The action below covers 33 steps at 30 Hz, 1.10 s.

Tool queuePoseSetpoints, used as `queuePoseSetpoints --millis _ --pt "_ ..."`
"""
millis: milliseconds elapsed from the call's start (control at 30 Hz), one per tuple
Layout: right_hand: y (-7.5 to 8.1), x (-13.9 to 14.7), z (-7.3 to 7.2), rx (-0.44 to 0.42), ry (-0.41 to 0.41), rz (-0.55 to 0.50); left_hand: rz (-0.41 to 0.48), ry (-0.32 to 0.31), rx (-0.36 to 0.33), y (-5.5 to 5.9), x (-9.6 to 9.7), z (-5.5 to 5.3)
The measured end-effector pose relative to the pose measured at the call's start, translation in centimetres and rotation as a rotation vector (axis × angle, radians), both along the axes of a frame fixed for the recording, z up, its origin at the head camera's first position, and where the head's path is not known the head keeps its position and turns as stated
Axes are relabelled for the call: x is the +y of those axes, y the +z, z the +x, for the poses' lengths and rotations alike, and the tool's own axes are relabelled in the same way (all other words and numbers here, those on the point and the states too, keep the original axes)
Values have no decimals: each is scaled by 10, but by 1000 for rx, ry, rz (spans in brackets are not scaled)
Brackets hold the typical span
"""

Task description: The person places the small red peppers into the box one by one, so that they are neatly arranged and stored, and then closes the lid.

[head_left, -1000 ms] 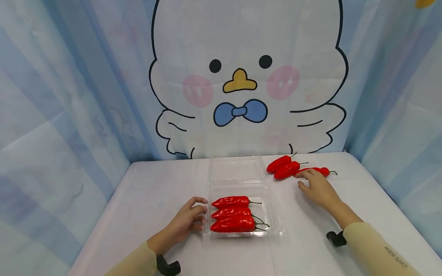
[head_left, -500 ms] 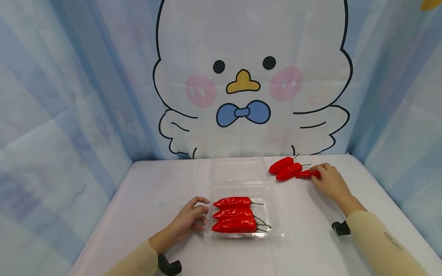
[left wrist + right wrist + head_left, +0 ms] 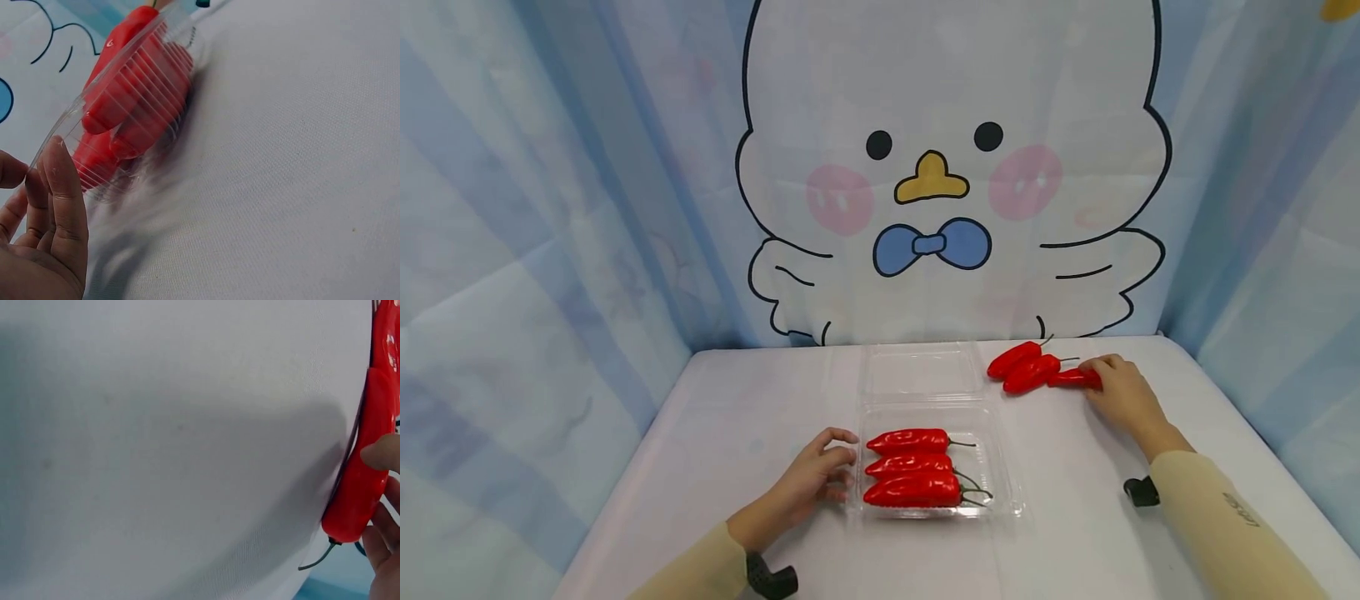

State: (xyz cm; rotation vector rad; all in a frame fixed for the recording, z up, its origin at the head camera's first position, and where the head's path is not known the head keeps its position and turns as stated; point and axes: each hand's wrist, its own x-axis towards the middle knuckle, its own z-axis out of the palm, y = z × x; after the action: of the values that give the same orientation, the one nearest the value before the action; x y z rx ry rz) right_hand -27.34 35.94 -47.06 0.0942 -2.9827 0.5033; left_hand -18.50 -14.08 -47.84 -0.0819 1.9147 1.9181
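Observation:
My left hand pinches the left rim of a clear plastic clamshell box; the left wrist view shows the thin rim between thumb and fingers. Three red chili peppers lie side by side in the box, green stems to the right. At the back right, my right hand grips another red chili pepper near its stem end, which the hand hides in the head view. In the right wrist view the thumb presses on this pepper while the other fingers lie behind it.
Two more red chili peppers lie just left of the gripped one. The box's lid is folded back toward the rear edge of the white-covered table. A curtain with a cartoon chick hangs behind.
My right hand has moved a little right along the pepper from its middle to its stem end and taken hold of it. My left hand has stayed at the box.

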Motion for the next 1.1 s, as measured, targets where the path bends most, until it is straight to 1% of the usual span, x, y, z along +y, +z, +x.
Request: queuePoseSetpoints --millis 133,300,633,867,1100 --pt "-3 4 0 10 -15 35 7 -9 2 0 0 0" --pt "-3 7 0 12 -19 53 5 -9 2 1 1 1" --pt "0 7 3 14 -9 54 15 -10 -5 2 0 1" --pt "-2 7 3 0 -39 -8 20 -3 -16 1 0 0" --pt "-4 10 5 18 -17 21 12 5 -19 1 0 1"
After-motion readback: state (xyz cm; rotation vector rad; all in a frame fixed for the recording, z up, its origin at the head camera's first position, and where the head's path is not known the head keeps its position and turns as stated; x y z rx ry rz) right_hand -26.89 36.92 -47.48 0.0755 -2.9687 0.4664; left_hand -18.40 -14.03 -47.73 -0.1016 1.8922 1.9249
